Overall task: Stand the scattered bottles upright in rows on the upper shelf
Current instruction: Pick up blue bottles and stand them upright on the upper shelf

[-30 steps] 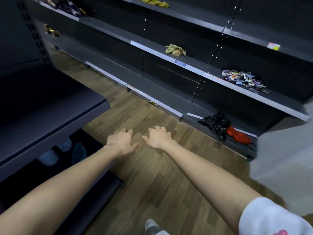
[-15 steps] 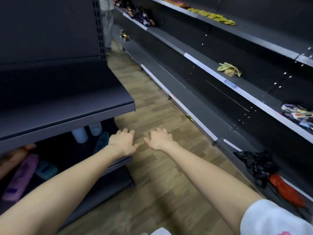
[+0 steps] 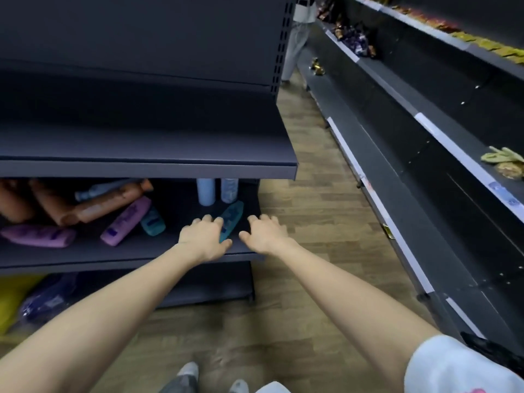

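My left hand (image 3: 202, 239) and right hand (image 3: 266, 235) reach side by side toward the middle shelf (image 3: 85, 252), fingers loosely spread and holding nothing. A teal bottle (image 3: 234, 215) lies on its side between them. The left fingers may be touching it, but the blur keeps me from being sure. Just behind it, two pale bottles (image 3: 205, 191) stand upright. Further left on the same shelf, orange bottles (image 3: 110, 202), purple bottles (image 3: 126, 221) and a small teal bottle (image 3: 153, 222) lie in a heap. The upper shelf (image 3: 141, 168) sits directly above them.
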### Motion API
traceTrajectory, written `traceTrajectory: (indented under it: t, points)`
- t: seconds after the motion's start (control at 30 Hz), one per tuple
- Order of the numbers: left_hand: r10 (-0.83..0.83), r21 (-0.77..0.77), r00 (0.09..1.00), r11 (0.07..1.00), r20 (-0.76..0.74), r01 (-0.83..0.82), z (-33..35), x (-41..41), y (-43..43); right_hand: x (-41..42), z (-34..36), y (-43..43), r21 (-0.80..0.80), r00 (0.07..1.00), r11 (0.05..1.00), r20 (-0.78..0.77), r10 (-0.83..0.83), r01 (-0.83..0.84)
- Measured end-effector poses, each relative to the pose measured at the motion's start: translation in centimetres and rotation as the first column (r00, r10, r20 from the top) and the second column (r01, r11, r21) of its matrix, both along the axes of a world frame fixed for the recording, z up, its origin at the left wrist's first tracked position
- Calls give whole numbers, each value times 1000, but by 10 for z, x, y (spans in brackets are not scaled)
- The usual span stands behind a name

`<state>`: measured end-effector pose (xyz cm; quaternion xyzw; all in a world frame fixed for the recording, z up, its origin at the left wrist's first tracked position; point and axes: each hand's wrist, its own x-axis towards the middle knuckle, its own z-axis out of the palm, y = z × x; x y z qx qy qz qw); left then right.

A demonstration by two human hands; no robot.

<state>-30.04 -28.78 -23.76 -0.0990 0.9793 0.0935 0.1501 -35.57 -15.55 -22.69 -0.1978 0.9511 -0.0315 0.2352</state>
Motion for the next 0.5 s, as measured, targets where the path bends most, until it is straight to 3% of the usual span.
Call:
traceTrajectory:
  t: [0.5]
  points:
    - [176,42,978,982,110,-182,-33,43,-21,20,-41,-27,38,985,989,104,139,-144]
